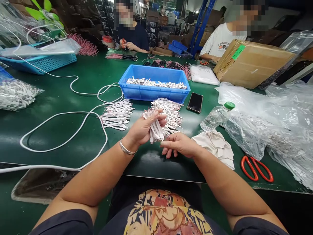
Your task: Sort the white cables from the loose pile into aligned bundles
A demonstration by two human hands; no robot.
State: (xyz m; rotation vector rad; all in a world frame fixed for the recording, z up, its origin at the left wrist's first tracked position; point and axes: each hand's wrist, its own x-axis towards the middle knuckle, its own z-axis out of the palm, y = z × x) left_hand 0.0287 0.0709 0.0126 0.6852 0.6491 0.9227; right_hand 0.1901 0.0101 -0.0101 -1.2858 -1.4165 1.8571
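My left hand [144,127], with a silver bangle at the wrist, is closed around a bunch of short white cables [156,129] with small connectors at their ends. Just right of the bunch's lower end is my right hand [179,145], palm turned inward and fingers loosely curled near the connectors. Whether its fingertips pinch one of the cables is hard to make out. Behind the held bunch lies a pile of white cables [171,112] on the table. A second pile of white cables [118,114] is to the left of my left hand.
A blue bin [154,93] holding white pieces stands behind the piles. To the right are a phone [195,102], a clear bottle [214,117], a cloth [217,147], red-handled scissors [256,168] and plastic bags [266,130]. A long white cord [63,112] loops across the left. Two people sit opposite.
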